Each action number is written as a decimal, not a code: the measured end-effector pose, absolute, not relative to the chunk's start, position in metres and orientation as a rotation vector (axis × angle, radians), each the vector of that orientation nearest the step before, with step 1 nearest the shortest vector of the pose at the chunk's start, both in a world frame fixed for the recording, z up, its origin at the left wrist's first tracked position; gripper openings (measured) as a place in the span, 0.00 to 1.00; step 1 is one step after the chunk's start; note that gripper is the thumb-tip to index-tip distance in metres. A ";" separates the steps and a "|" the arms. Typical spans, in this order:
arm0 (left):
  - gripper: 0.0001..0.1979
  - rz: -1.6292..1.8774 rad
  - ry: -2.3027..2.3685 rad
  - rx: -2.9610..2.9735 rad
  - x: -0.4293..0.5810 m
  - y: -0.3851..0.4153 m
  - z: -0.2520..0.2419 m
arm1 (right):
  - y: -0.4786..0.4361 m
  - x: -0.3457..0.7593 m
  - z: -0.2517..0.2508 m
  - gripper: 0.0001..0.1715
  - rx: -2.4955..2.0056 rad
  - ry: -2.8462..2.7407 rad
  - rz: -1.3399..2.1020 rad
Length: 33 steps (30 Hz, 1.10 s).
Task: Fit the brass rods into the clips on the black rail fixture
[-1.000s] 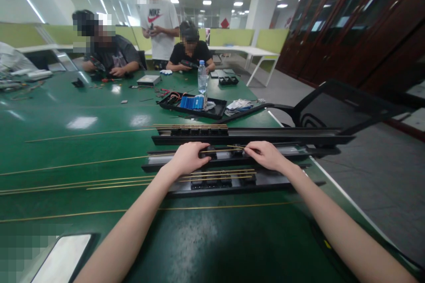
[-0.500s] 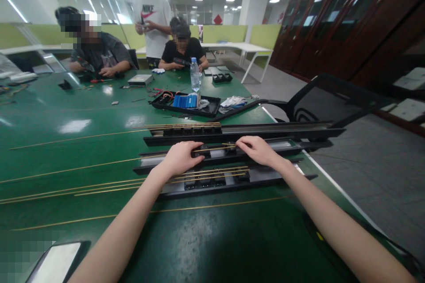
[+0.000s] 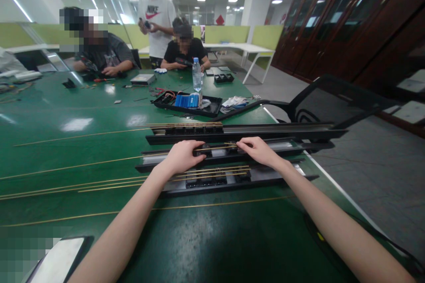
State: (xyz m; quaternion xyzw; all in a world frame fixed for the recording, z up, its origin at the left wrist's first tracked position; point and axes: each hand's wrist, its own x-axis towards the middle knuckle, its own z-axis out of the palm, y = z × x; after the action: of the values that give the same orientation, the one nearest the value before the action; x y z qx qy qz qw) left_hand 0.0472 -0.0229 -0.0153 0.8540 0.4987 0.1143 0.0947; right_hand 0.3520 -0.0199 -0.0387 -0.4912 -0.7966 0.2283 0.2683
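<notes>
Green surface (image 3: pixel 66 110) bearing three black rails; along the middle rail (image 3: pixel 285 147) lies a thin brass rod (image 3: pixel 99 163), trailing far left. Left hand (image 3: pixel 181 157), fingers curled down over rod and rail; right hand (image 3: pixel 257 150), fingers pinched on the rod's end. The rod is probably light, springy and easily kinked, so best gripped close to the rail.

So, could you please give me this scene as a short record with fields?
Surface: green table
Left hand: resting on middle long black rail, fingers at a black clip
Right hand: pinching thin brass rod over that rail
Nearby: near black rail, far black rail, loose brass rods
Far side: clear water bottle, black tray
</notes>
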 end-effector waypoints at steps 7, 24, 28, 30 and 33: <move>0.27 0.358 1.456 2.558 0.045 -0.022 -0.019 | -0.020 0.352 -0.038 0.25 -1.320 -2.142 0.652; 0.27 0.361 1.457 2.566 0.045 -0.021 -0.019 | -0.018 0.354 -0.039 0.25 -1.315 -2.148 0.675; 0.26 0.351 1.461 2.555 0.045 -0.021 -0.018 | -0.018 0.355 -0.039 0.25 -1.315 -2.142 0.681; 0.26 0.352 1.458 2.554 0.045 -0.021 -0.018 | -0.018 0.355 -0.039 0.25 -1.312 -2.136 0.687; 0.26 0.354 1.459 2.552 0.045 -0.021 -0.018 | -0.019 0.356 -0.038 0.26 -1.316 -2.127 0.699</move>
State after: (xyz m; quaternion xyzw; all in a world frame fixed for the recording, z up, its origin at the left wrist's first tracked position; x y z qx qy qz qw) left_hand 0.0452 -0.0213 -0.0181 0.8585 0.4906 0.1192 0.0902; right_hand 0.3556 -0.0185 -0.0381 -0.4880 -0.7888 0.2592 0.2692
